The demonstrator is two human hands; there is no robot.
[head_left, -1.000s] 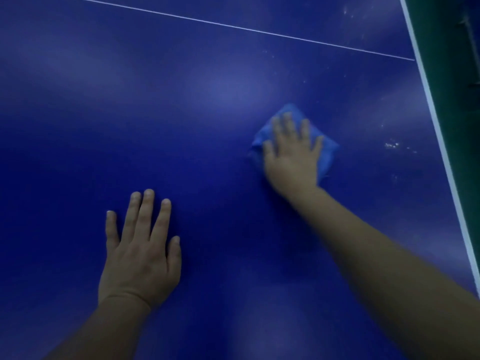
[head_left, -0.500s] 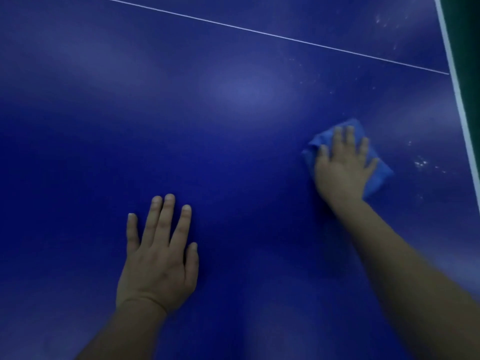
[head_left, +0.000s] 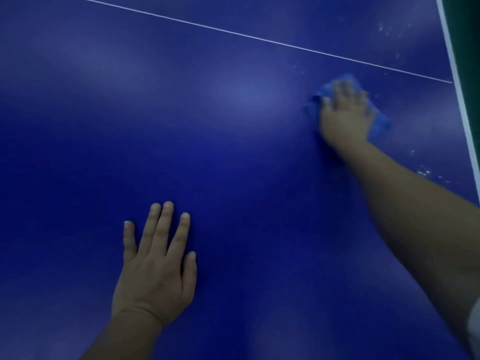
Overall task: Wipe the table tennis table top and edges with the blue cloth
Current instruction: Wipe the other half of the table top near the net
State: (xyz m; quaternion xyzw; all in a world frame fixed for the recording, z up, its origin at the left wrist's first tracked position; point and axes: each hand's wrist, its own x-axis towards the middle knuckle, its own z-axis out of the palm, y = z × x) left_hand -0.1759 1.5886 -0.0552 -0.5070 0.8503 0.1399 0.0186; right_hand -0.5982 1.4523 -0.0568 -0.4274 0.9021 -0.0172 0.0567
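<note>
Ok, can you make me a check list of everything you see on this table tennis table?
Surface: blue table tennis table top, thin white line across it, white edge stripe at the right.
Job's things: blue cloth, flat on the top under the right hand.
Clutter: white specks near the right edge, more at the far corner.
Hands: left hand flat on the top, fingers straight; right hand presses the cloth, blurred.
Cables: nothing seen.
Surroundings: green area beyond the edge.

Dark green floor [head_left: 467, 35] in a strip along the far right, whitish specks [head_left: 423, 173] near right, fainter whitish smears [head_left: 387, 28] far right
</note>
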